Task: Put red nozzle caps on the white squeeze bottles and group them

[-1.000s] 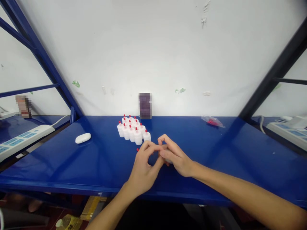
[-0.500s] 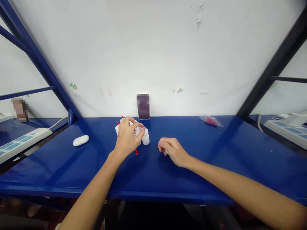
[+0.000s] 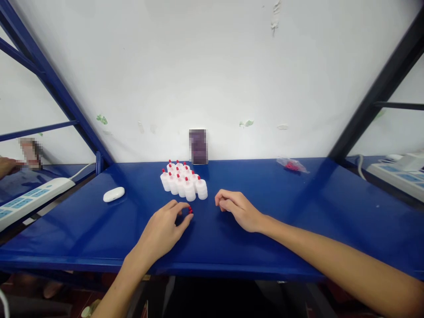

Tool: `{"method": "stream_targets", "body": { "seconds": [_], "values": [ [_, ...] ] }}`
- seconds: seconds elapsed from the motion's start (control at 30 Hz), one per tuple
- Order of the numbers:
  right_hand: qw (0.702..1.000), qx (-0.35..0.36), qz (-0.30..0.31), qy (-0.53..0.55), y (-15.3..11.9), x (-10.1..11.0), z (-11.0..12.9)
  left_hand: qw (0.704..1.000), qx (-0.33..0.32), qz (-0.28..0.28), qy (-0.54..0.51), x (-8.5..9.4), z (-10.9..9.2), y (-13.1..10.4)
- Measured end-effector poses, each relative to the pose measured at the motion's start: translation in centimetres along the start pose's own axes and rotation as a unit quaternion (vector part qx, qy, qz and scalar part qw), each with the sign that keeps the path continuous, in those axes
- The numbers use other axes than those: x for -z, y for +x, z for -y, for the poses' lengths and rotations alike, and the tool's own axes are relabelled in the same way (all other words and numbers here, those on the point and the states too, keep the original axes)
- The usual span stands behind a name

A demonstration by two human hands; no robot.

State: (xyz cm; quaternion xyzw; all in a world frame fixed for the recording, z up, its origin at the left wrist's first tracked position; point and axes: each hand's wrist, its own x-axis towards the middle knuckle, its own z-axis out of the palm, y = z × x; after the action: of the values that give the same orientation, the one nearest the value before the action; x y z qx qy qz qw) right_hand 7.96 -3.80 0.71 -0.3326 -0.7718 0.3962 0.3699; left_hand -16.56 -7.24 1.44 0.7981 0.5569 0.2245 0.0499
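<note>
My left hand point(image 3: 165, 227) is low over the desk. Its thumb and index finger pinch small red caps point(image 3: 190, 210) at the desk surface. Just behind it stands a tight cluster of small white bottles point(image 3: 190, 192), upright. Red tips show on top of them. To the right of the cluster, my right hand point(image 3: 239, 211) rests on its side on the desk, fingers curled closed. What it holds, if anything, is hidden inside the fingers.
A phone point(image 3: 198, 148) leans on the wall behind the bottles. A white oval case point(image 3: 114, 194) lies at left, near a power strip point(image 3: 36, 198). A clear bag with red pieces point(image 3: 292, 165) lies at back right. Another person's hand point(image 3: 9, 166) shows far left.
My left hand has left the bottles and come down toward me to the red caps, uncovering the cluster. My right hand has barely moved; the white thing seen in it before is now hidden.
</note>
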Motion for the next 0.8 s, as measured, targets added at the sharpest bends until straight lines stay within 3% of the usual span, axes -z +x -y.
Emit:
{"method": "stream_targets", "body": {
  "seconds": [0.13,0.37,0.47,0.6,0.7,0.8],
  "values": [
    [0.999,0.021,0.025,0.003,0.0,0.0,-0.1,1.0,0.018,0.009,0.002,-1.0,0.0,0.1],
    [1.0,0.004,0.013,0.013,0.1,0.0,-0.2,1.0,0.017,0.01,-0.008,-1.4,-0.3,0.5],
    [0.996,-0.007,0.017,0.087,0.0,-0.1,-0.1,0.993,0.007,-0.016,-0.118,-1.2,-1.8,0.2],
    [0.972,-0.011,0.067,0.224,-0.3,-1.0,0.4,0.952,-0.015,-0.105,-0.287,-1.4,-5.5,-0.3],
    [0.948,-0.016,0.086,0.307,-0.6,-1.8,0.8,0.936,-0.017,-0.127,-0.327,-2.2,-7.3,-0.4],
    [0.932,-0.026,0.09,0.351,-0.8,-2.1,1.0,0.935,0.0,-0.116,-0.336,-3.1,-7.6,-0.4]
  ]
}}
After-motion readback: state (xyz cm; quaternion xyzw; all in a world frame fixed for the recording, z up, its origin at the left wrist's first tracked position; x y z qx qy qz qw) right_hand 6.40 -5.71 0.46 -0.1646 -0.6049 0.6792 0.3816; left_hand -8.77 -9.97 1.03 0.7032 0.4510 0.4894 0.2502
